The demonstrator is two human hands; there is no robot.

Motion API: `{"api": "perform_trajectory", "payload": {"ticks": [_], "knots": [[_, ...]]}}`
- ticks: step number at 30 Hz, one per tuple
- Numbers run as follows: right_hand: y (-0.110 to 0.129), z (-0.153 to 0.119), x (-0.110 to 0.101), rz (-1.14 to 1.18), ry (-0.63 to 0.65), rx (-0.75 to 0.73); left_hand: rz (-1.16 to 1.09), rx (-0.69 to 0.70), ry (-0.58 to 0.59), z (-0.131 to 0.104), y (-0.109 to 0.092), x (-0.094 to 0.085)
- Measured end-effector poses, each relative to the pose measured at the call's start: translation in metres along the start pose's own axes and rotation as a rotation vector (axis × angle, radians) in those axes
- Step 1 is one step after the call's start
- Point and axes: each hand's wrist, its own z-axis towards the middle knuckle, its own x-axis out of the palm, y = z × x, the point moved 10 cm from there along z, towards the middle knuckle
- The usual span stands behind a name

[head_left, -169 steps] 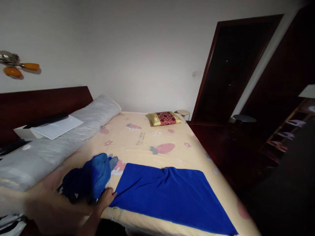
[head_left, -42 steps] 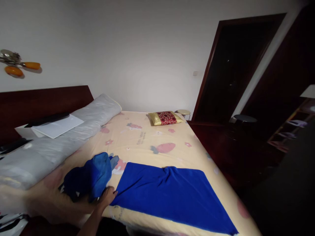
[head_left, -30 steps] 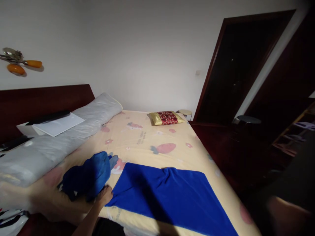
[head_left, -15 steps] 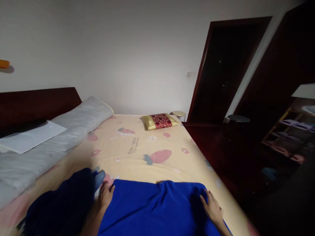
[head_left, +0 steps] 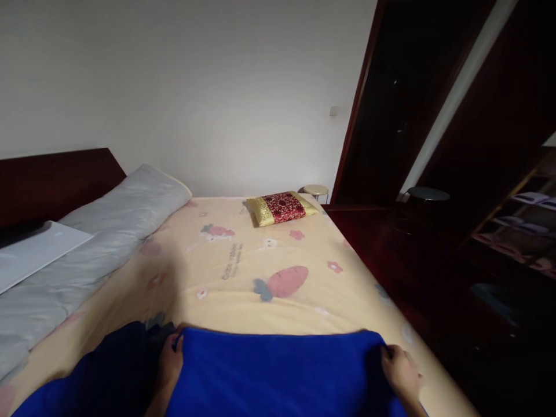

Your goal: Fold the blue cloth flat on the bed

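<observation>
A wide bed with a pale yellow printed sheet (head_left: 243,272) carries a bright blue rectangular cloth (head_left: 278,373) at its near edge. A dark blue bundle of fabric (head_left: 108,370) lies just left of it. The left hand (head_left: 170,364) and right hand (head_left: 402,373) are each closed on a far corner of the cloth. Uneven tension could likely skew the edge or snag the bundle.

Both hands are bare: the left hand (head_left: 170,364) and right hand (head_left: 402,373) wear no gloves, rings or watch. The forearms showing at the bed's near edge carry no sleeves.
</observation>
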Motion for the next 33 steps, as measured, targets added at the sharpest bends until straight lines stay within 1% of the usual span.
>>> {"api": "perform_trajectory", "payload": {"ticks": [3,5,6,7,8,9,10,12,13,14,15,16,17,18,19,20,22,24,25,26,27,28,30,31,33], "knots": [[0.002,-0.004,-0.008,-0.043,-0.037,0.017,0.0,-0.006,-0.004,0.006,0.001,-0.005],[0.01,-0.014,-0.015,-0.085,-0.084,0.006,0.025,-0.007,-0.054,0.0,-0.006,-0.008],[0.02,-0.023,-0.017,-0.097,-0.108,-0.033,0.051,0.016,-0.096,-0.008,-0.015,-0.009],[0.035,-0.034,-0.015,-0.096,-0.119,-0.101,0.079,0.066,-0.13,-0.019,-0.03,-0.007],[0.055,-0.049,-0.009,-0.08,-0.105,-0.202,0.111,0.14,-0.16,-0.034,-0.049,-0.002],[0.078,-0.068,0.002,-0.049,-0.061,-0.326,0.13,0.263,-0.122,-0.051,-0.074,0.012],[0.104,-0.091,0.018,-0.019,0.015,-0.46,0.127,0.385,-0.05,-0.071,-0.099,0.03],[0.155,-0.146,0.055,0.031,0.2,-0.703,0.111,0.618,0.092,-0.116,-0.148,0.067],[0.176,-0.173,0.072,0.047,0.28,-0.793,0.102,0.713,0.134,-0.137,-0.169,0.081],[0.195,-0.197,0.086,0.055,0.338,-0.867,0.104,0.773,0.15,-0.152,-0.185,0.091],[0.21,-0.216,0.098,0.054,0.385,-0.935,0.115,0.808,0.148,-0.162,-0.196,0.098],[0.221,-0.229,0.107,0.042,0.424,-0.992,0.131,0.832,0.139,-0.168,-0.201,0.102],[0.227,-0.235,0.113,0.024,0.449,-1.032,0.153,0.84,0.124,-0.168,-0.202,0.102],[0.226,-0.232,0.115,-0.001,0.459,-1.048,0.177,0.835,0.104,-0.163,-0.196,0.1],[0.219,-0.221,0.114,-0.032,0.454,-1.035,0.201,0.816,0.079,-0.155,-0.185,0.095],[0.204,-0.203,0.11,-0.065,0.433,-0.998,0.225,0.781,0.041,-0.143,-0.168,0.088],[0.156,-0.153,0.093,-0.145,0.345,-0.849,0.264,0.666,-0.085,-0.112,-0.119,0.067],[0.098,-0.103,0.07,-0.212,0.22,-0.698,0.262,0.552,-0.277,-0.083,-0.063,0.041],[0.07,-0.084,0.06,-0.236,0.162,-0.638,0.24,0.553,-0.356,-0.074,-0.041,0.033],[0.047,-0.071,0.053,-0.255,0.129,-0.603,0.216,0.607,-0.379,-0.068,-0.026,0.031],[0.03,-0.062,0.05,-0.271,0.12,-0.588,0.201,0.634,-0.379,-0.062,-0.012,0.032],[0.019,-0.058,0.048,-0.286,0.116,-0.584,0.191,0.642,-0.381,-0.057,-0.002,0.033],[0.013,-0.056,0.049,-0.317,0.103,-0.578,0.192,0.629,-0.359,-0.051,0.005,0.038],[0.015,-0.056,0.049,-0.331,0.093,-0.571,0.203,0.609,-0.35,-0.049,0.004,0.039],[0.025,-0.057,0.048,-0.352,0.082,-0.558,0.229,0.575,-0.346,-0.052,-0.007,0.034]]}}
